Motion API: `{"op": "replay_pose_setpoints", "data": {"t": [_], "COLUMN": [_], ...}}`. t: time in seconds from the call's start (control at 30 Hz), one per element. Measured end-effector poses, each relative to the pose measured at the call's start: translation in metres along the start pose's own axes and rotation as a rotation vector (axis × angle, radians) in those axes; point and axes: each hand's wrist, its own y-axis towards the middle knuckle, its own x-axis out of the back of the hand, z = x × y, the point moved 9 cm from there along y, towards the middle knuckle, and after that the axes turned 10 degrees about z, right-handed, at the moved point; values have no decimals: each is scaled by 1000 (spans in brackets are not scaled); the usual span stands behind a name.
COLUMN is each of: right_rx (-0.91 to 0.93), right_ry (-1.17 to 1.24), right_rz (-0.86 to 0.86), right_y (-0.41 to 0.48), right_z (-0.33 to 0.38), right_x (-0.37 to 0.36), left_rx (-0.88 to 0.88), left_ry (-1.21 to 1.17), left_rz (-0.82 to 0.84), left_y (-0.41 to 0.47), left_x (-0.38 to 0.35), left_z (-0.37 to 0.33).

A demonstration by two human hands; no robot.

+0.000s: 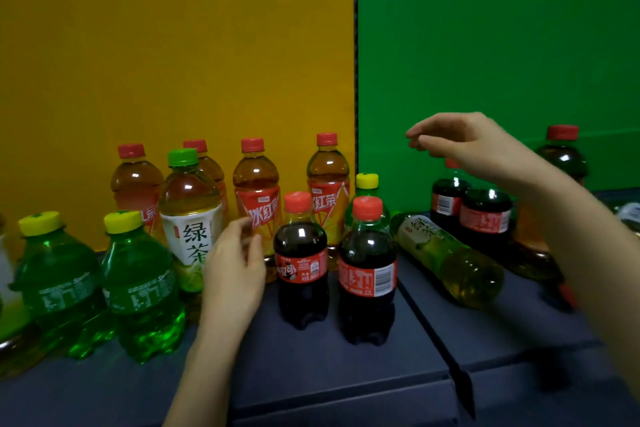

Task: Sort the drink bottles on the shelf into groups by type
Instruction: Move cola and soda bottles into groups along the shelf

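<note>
Left hand open, fingers loosely curled, holding nothing; upright green tea bottle just to its left, touching or nearly so; iced tea bottle directly behind its fingertips; two cola bottles stand just to its right on the dark shelf. Two green soda bottles stand further left of that hand. Right hand raised, open, fingers drooping, empty; red-capped cola pair directly beneath it; a green tea bottle lying on its side below and left of it.
</note>
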Motion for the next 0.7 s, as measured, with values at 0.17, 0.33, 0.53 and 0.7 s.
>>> {"op": "replay_pose_setpoints", "data": {"t": [0.17, 0.33, 0.53, 0.7], "right_rx": [-43, -124, -258, -269], "right_ry": [-37, -65, -184, -244], "right_rz": [-149, -259, -291, -89], "right_y": [-68, -125, -165, -174], "right_z": [-5, -28, -81, -135], "right_x": [28, 59, 99, 111], "left_rx": [-203, -386, -426, -332], "left_ry": [22, -114, -143, -71], "left_rz": [-191, -63, 198, 210], "left_y": [-44, -78, -100, -95], "left_x": [28, 8, -74, -131], "left_z": [-42, -94, -143, -163]}}
